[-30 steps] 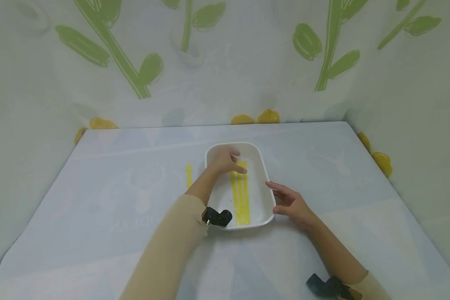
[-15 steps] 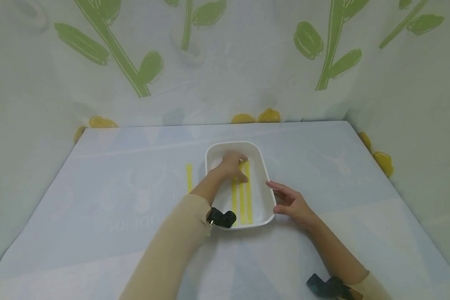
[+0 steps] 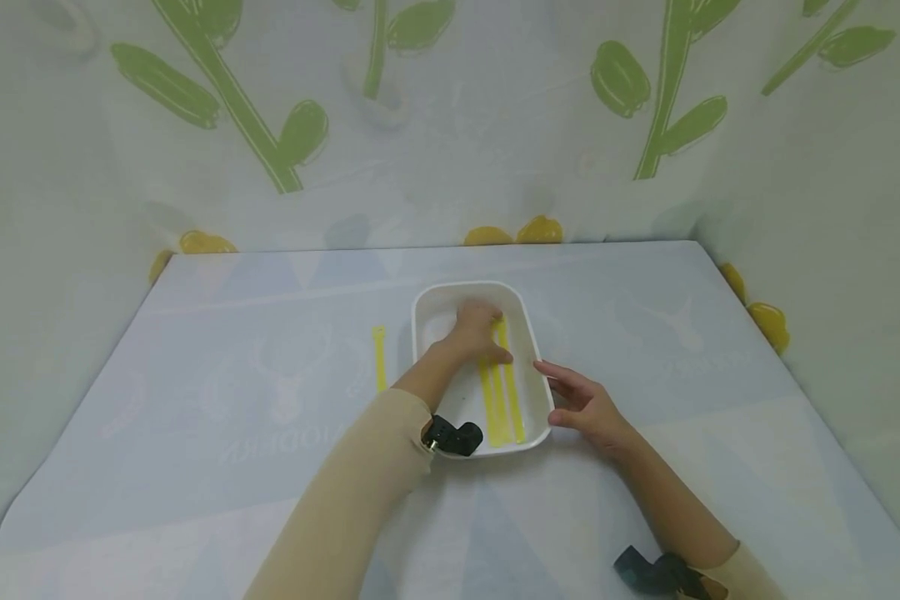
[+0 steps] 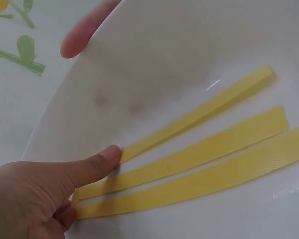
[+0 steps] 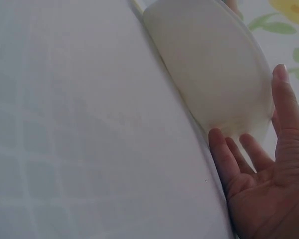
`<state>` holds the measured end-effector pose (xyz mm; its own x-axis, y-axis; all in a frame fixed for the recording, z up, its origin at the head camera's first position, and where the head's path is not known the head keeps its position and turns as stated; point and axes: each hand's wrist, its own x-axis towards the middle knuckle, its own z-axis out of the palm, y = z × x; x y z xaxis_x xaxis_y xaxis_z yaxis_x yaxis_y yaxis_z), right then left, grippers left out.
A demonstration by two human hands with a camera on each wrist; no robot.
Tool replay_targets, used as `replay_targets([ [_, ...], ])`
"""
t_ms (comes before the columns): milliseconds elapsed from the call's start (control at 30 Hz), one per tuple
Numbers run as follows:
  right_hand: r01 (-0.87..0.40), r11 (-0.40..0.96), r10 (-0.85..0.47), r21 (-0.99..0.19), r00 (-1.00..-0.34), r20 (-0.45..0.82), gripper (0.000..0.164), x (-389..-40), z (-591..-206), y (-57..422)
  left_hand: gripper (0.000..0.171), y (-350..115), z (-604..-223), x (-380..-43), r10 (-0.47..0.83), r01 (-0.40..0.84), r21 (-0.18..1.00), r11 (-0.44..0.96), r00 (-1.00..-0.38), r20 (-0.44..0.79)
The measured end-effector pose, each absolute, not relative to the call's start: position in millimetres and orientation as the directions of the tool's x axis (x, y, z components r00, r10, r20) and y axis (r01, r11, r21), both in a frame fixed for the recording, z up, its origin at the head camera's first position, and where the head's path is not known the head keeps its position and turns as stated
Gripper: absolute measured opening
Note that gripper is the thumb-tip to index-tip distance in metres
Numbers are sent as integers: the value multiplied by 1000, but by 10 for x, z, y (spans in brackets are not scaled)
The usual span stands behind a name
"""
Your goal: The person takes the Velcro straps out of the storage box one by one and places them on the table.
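Note:
A white plastic tray (image 3: pixel 528 346) stands on the table and holds several yellow hook-and-loop straps (image 3: pixel 498 408). Reaching into it, my left hand (image 3: pixel 471 332) grips the far ends of the straps between thumb and fingers. In the left wrist view the left hand (image 4: pixel 45 191) has its thumb at the end of one strap (image 4: pixel 199 114), its fingers at the ends of two others (image 4: pixel 204 181). My right hand (image 3: pixel 588 412) touches the tray's right side with relaxed fingers. In the right wrist view those fingers (image 5: pixel 223 149) rest against the outer wall (image 5: pixel 209 69).
Another yellow strap (image 3: pixel 379 354) lies on the table just left of the tray, partly behind the left forearm. A pale patterned cloth (image 3: pixel 195 400) covers the table. Leaf-printed fabric (image 3: pixel 457 150) encloses the back and sides.
My left hand has moved to the right inside the tray, and the straps have shifted right with it. The right hand stays at the tray's side.

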<state>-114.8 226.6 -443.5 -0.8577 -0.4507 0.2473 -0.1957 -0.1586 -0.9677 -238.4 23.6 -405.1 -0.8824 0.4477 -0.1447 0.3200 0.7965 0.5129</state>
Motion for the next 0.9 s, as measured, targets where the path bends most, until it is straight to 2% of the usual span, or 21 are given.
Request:
replay_targets([
  [267, -193, -150, -435, -970, -868, 240, 61, -1135, -4416, 2278, 60, 266, -4079, -2382, 456, 341, 522, 782, -883, -107],
  [467, -208, -167, -446, -964, -856, 262, 61, -1126, -4412, 2287, 49, 282, -4029, -2385, 419, 340, 528, 778, -907, -34],
  [600, -208, -159, -443, -965, -859, 258, 61, -1127, -4419, 2285, 47, 273, -4017, -2392, 427, 325, 678, 660, -904, 19],
  [700, -193, -150, -437, -970, -867, 240, 61, -1131, -4426, 2278, 48, 258, -4000, -2389, 420, 265, 785, 560, -907, 6],
  [900, -185, -141, -437, -973, -870, 229, 60, -1147, -4429, 2248, 54, 214, -3929, -2411, 346, 113, 879, 463, -936, -61],
])
